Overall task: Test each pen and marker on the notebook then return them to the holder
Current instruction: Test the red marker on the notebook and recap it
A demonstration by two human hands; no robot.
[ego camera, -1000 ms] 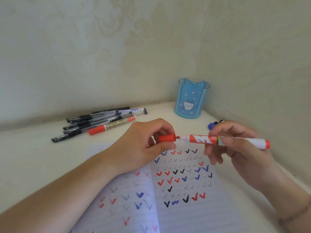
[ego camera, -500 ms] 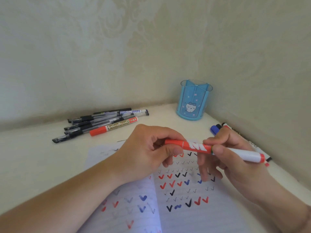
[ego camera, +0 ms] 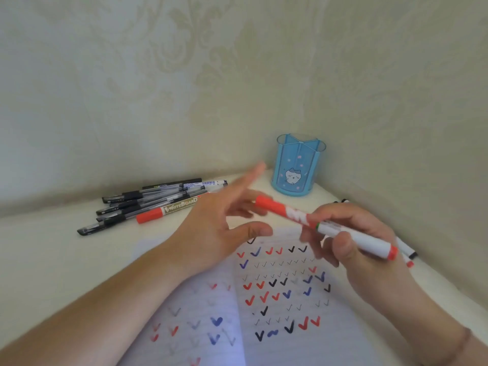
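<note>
The right hand (ego camera: 351, 241) grips the capped red marker (ego camera: 324, 228) by its white barrel, slanting above the notebook (ego camera: 277, 299), cap end toward the left hand. The left hand (ego camera: 211, 233) hovers with fingers spread, holding nothing, just beside the cap. The page is covered in red, blue and black ticks. This marker looks tested and closed, so the step in hand is returning it. The holder (ego camera: 299, 167) stands in the corner of the surface (ego camera: 52, 260), beyond both hands. Next, the right hand should carry the marker there and drop it into a compartment. More pens (ego camera: 148, 204) lie at left.
</note>
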